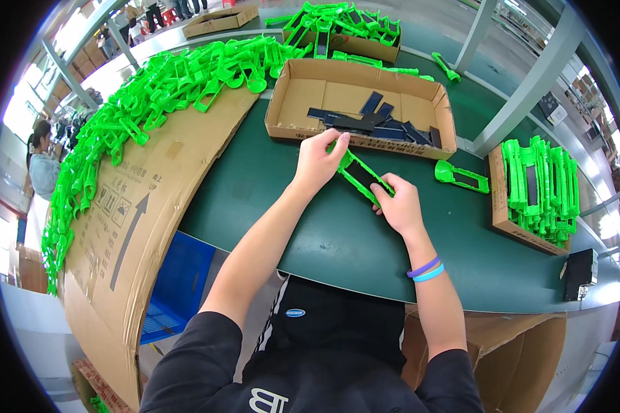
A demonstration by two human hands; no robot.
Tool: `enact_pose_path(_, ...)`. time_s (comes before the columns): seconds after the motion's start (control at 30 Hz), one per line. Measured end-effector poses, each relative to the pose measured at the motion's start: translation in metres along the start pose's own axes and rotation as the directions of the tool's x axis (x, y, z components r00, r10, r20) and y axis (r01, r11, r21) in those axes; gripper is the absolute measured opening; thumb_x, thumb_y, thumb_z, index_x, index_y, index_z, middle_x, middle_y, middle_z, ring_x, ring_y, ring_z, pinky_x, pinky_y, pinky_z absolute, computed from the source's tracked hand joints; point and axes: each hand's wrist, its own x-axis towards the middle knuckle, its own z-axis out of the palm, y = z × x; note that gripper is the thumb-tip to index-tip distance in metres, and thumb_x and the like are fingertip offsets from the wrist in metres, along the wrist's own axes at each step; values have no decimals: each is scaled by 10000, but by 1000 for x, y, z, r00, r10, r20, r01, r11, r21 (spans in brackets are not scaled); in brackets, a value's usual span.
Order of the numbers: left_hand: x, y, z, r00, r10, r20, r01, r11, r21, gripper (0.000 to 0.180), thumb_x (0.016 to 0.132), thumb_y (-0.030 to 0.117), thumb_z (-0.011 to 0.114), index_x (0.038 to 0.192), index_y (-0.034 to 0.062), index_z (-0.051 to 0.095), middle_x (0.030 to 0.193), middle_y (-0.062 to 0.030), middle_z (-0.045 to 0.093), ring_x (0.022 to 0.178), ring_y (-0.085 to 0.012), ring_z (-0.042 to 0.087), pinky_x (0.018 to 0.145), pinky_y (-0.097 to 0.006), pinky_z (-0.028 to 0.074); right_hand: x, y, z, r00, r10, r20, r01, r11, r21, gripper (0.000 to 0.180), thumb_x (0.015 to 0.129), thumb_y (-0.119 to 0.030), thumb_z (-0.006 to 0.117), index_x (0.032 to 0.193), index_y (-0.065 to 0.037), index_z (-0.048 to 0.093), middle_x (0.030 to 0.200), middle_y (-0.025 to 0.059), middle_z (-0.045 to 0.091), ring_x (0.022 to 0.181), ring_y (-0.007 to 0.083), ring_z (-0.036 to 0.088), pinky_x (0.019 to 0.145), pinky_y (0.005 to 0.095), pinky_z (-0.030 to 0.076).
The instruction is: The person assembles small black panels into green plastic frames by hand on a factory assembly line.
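My left hand (317,164) is closed around the upper end of a bright green plastic frame (350,176). At the frame's lower right end, my right hand (398,209) grips it with the thumb pressed on top. The frame is tilted above the green table, with a dark strip visible inside its opening. Just beyond it stands a shallow cardboard box (351,77) holding several flat black strips (392,131). Another green frame (465,178), with a dark middle, lies on the table right of my hands.
A large heap of green frames (179,79) covers a cardboard sheet (158,155) on the left. More frames fill a carton (530,180) at right and a box (375,48) at the back. Metal posts (530,82) rise beside the table (310,241); a blue crate (182,275) stands below.
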Motion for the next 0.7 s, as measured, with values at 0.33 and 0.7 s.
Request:
enact_pose_path(0.33,5,0,-3,886,-455,94,464,859,-215,338,910,293,537,822,-22,623,609,-32,555,576,-103,484,573,-264,426,8,12,-15,996,47,-75,-24,960,280,191,828,14,521,1012,57,551,769,102,607,597,154,610,492,262,488)
enact_pose_path(0.7,12,-36,-12,851,-352,390,417,904,-92,365,877,302,581,1155,65,587,1345,-142,433,1275,-189,373,1038,-284,283,28,45,-34,979,192,-76,-117,819,562,305,858,-135,611,1112,10,525,799,69,611,589,134,583,502,223,478)
